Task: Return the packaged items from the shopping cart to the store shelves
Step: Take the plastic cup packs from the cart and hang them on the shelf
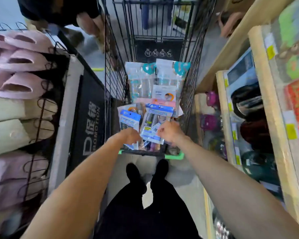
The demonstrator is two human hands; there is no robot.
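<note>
At centre frame, the left hand (131, 135) and right hand (168, 131) reach into the shopping cart (117, 80), both over a blue-topped packet (155, 121) (motion blur hides whether the curled fingers actually pinch it). More packaged items (141, 80) lie further up; pink slippers (19, 66) fill the upper left.

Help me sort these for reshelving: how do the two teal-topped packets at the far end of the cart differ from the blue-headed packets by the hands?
The teal-topped packets lie side by side, untouched, at the cart's far end; the blue-headed packets lie overlapping and tilted at the near end, under both hands.
The teal-topped ones carry round teal hang tabs; the blue-headed ones have flat blue header cards.
Both kinds are clear plastic bags lying flat in the cart.
</note>
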